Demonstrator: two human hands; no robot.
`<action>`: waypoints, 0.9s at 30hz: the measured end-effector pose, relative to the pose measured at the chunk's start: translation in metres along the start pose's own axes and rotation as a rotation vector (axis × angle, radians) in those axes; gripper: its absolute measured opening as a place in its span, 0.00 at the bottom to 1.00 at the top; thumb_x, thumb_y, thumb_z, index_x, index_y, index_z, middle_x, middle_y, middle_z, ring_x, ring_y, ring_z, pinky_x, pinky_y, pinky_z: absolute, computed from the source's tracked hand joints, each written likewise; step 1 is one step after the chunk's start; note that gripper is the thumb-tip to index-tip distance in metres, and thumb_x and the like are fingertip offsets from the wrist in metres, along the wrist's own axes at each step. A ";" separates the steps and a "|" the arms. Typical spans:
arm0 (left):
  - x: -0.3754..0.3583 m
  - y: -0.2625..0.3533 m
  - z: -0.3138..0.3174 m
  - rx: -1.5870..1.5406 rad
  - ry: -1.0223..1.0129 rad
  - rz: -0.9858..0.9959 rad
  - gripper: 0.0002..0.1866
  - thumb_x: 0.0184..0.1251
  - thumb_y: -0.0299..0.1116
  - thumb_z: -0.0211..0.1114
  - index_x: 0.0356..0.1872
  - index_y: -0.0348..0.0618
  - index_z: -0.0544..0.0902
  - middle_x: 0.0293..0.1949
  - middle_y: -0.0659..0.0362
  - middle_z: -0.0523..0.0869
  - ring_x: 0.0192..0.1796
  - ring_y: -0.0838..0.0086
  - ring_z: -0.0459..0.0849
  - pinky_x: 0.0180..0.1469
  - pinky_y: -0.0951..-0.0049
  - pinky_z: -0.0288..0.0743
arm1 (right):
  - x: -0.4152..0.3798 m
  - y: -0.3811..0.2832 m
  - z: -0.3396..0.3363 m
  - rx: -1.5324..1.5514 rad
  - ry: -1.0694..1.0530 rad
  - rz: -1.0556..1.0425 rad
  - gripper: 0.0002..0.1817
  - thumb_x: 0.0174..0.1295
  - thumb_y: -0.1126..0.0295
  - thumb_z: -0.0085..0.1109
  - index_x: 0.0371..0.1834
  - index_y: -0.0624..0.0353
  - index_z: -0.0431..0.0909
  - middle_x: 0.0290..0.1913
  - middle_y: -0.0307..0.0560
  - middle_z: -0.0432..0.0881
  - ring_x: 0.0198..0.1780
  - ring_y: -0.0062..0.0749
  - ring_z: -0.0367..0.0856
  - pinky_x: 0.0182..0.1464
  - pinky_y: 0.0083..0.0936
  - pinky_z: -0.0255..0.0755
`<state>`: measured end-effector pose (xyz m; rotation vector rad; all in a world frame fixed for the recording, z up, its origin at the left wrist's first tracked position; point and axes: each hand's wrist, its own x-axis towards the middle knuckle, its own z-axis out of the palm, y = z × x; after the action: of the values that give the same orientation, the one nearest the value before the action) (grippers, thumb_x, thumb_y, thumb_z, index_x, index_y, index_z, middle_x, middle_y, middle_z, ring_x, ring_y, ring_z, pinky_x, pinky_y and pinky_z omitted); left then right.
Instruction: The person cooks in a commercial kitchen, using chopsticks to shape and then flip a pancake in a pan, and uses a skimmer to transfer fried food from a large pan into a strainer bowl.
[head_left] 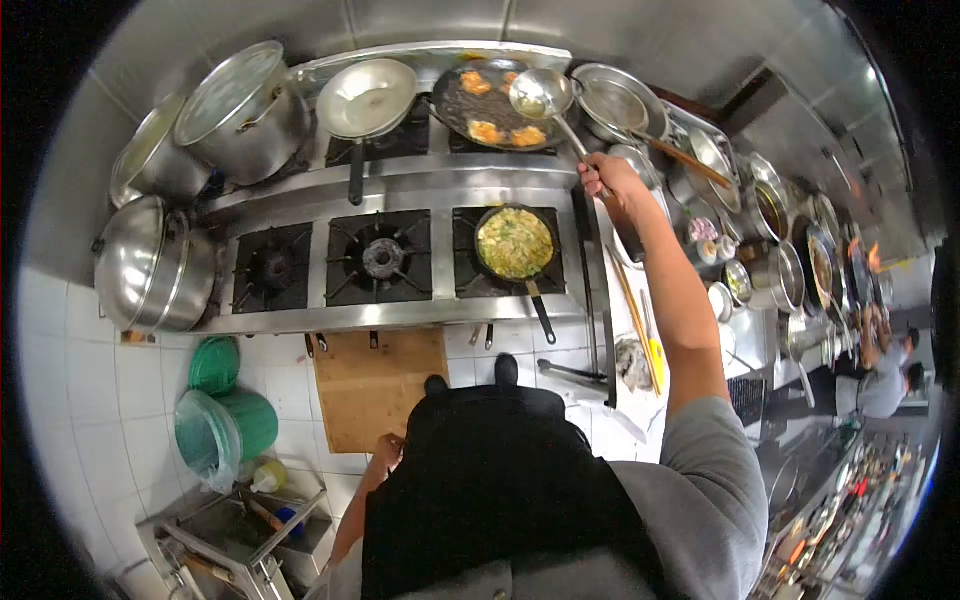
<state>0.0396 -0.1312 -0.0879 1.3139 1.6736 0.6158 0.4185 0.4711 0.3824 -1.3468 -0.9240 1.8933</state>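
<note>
My right hand (612, 176) is wrapped round the handle of a large metal ladle (541, 94). The ladle's bowl is over the right side of a wide dark pan (462, 108), where several orange-brown pieces lie in liquid. My left hand (388, 452) hangs low beside my black apron; its fingers look curled, and whether they hold anything is hidden. Nearer to me, a small black pan (517, 243) with a yellow-green mixture sits on the front right burner, its handle towards me. An empty light-coloured pan (367, 100) stands on the back left burner.
Large steel pots (245, 120) and a domed steamer (150, 265) stand left of the stove. A green bin (228, 425) and a brown board (382, 390) are below. At right are a side counter (640, 290), bowls, pots and a flame. Another person (882, 375) is at far right.
</note>
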 end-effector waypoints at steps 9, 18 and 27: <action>0.038 0.044 -0.039 -0.019 -0.094 -0.272 0.12 0.64 0.34 0.59 0.33 0.33 0.82 0.21 0.49 0.82 0.23 0.64 0.82 0.26 0.64 0.74 | -0.115 0.068 -0.030 -0.046 0.048 0.123 0.10 0.69 0.69 0.42 0.33 0.62 0.69 0.19 0.32 0.63 0.16 0.13 0.55 0.17 0.14 0.49; 0.043 0.007 -0.070 -0.214 -0.263 -0.483 0.10 0.63 0.32 0.59 0.31 0.33 0.80 0.19 0.52 0.81 0.20 0.68 0.80 0.20 0.67 0.73 | -0.122 0.223 -0.014 -0.690 0.313 -0.116 0.14 0.66 0.64 0.50 0.35 0.68 0.72 0.23 0.48 0.75 0.23 0.30 0.74 0.23 0.25 0.67; 0.043 0.122 -0.142 -0.067 -0.272 -0.404 0.09 0.63 0.32 0.60 0.32 0.35 0.79 0.19 0.54 0.80 0.17 0.68 0.79 0.18 0.69 0.74 | -0.215 0.162 0.038 -1.112 0.576 -0.702 0.19 0.61 0.71 0.54 0.54 0.71 0.73 0.36 0.72 0.79 0.37 0.64 0.79 0.42 0.44 0.73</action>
<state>-0.0247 -0.0332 0.0638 0.9269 1.6125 0.2388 0.4274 0.1999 0.3683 -1.6512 -1.8883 0.3358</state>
